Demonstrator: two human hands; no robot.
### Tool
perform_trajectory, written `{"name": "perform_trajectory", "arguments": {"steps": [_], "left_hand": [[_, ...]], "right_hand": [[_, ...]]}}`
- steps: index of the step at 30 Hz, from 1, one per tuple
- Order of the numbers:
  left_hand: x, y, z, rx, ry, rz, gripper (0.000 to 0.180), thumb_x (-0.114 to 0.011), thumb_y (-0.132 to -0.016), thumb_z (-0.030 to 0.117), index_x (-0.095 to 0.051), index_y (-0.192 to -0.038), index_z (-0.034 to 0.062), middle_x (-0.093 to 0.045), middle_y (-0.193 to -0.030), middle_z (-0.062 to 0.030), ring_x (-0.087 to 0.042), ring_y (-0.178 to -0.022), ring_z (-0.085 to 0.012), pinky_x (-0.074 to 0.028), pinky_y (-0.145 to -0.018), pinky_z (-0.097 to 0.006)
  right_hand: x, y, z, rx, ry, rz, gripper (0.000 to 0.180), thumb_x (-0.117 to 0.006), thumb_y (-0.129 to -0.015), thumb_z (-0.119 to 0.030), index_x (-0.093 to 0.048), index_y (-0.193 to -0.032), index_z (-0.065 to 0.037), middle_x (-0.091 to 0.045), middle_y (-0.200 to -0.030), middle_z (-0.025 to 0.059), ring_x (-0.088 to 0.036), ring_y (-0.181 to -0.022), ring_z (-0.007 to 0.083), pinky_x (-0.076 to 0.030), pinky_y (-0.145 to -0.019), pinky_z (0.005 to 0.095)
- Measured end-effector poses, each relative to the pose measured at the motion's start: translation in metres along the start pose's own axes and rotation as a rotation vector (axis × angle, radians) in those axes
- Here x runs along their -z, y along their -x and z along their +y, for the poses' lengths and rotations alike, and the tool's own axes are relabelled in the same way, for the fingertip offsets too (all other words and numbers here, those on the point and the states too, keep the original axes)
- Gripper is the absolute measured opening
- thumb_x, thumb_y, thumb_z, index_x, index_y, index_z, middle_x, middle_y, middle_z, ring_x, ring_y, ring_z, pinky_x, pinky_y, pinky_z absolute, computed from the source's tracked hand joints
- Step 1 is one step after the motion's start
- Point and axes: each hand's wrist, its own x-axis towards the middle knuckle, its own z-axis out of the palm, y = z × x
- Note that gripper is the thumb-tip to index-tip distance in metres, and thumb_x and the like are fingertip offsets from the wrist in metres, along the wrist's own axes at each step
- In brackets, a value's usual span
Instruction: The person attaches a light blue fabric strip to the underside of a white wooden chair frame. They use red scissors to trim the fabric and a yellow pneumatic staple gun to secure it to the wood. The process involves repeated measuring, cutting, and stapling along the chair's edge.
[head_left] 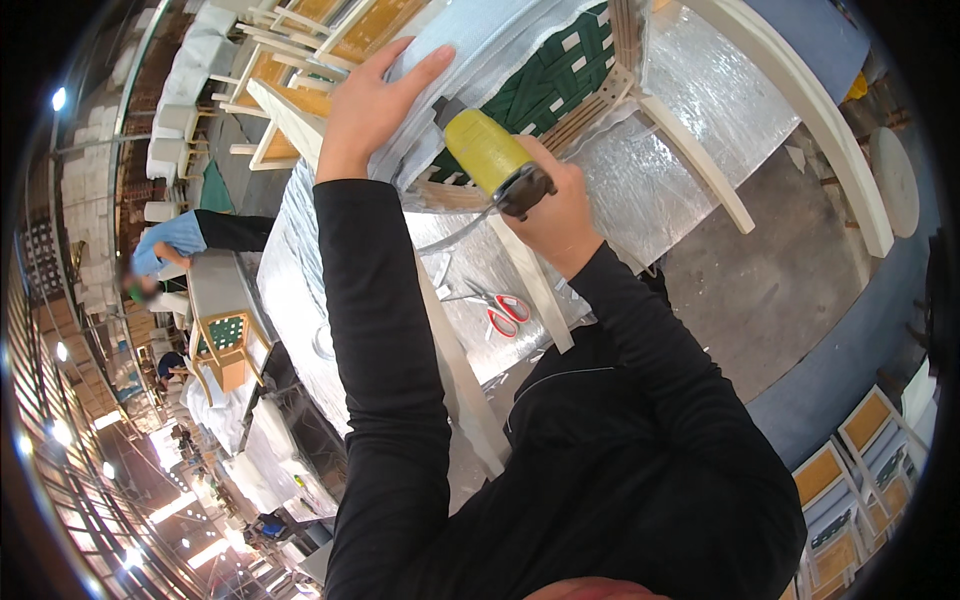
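Observation:
A yellow-green staple gun with a black end cap is gripped in my right hand. Its dark nose meets the edge of light blue-grey fabric wrapped on a wooden chair frame. My left hand clasps this fabric along the frame's edge, left of the stapler's nose; some of its fingertips are hidden. Dark green woven webbing fills the frame beside the fabric. Pale wooden legs stick out from the chair. Below the stapler, scissors with red handles lie on the foil-covered table.
A hose trails from the stapler. Wooden chair frames are piled at the upper left, and more frames stand at the lower right. A co-worker in a blue top is at another table on the left. A round stool stands far right.

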Motion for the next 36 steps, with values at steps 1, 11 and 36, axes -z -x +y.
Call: {"name": "perform_trajectory", "arguments": {"steps": [1, 11, 36], "left_hand": [[0.0, 0.001, 0.0, -0.001, 0.005, -0.002, 0.096, -0.076, -0.08, 0.079, -0.07, -0.142, 0.0056, -0.071, -0.137, -0.0271, -0.066, -0.132, -0.04, -0.05, -0.111, -0.045], [-0.002, 0.001, -0.003, 0.027, 0.05, -0.007, 0.095, -0.078, -0.079, 0.077, -0.071, -0.142, 0.006, -0.071, -0.137, -0.0251, -0.067, -0.131, -0.0385, -0.051, -0.11, -0.044], [-0.007, 0.141, 0.051, -0.196, -0.513, 0.225, 0.053, -0.07, -0.088, 0.012, -0.069, -0.142, 0.0129, -0.048, -0.165, -0.006, -0.041, -0.151, -0.037, -0.033, -0.122, -0.054]], "right_hand": [[-0.002, 0.001, 0.0, 0.002, 0.052, -0.003, 0.051, -0.088, -0.077, -0.01, -0.067, -0.124, -0.009, -0.076, -0.093, 0.02, -0.076, -0.089, 0.0411, -0.06, -0.073, 0.04], [-0.013, 0.012, -0.002, 0.02, 0.017, -0.034, 0.05, -0.086, -0.079, -0.012, -0.066, -0.124, -0.011, -0.076, -0.094, 0.0197, -0.074, -0.084, 0.0423, -0.058, -0.069, 0.0462], [0.08, 0.121, 0.215, -0.361, 0.905, -0.443, 0.097, -0.07, -0.082, -0.009, -0.026, -0.169, -0.004, -0.062, -0.126, 0.0286, -0.062, -0.116, 0.049, -0.05, -0.096, 0.0568]]}}
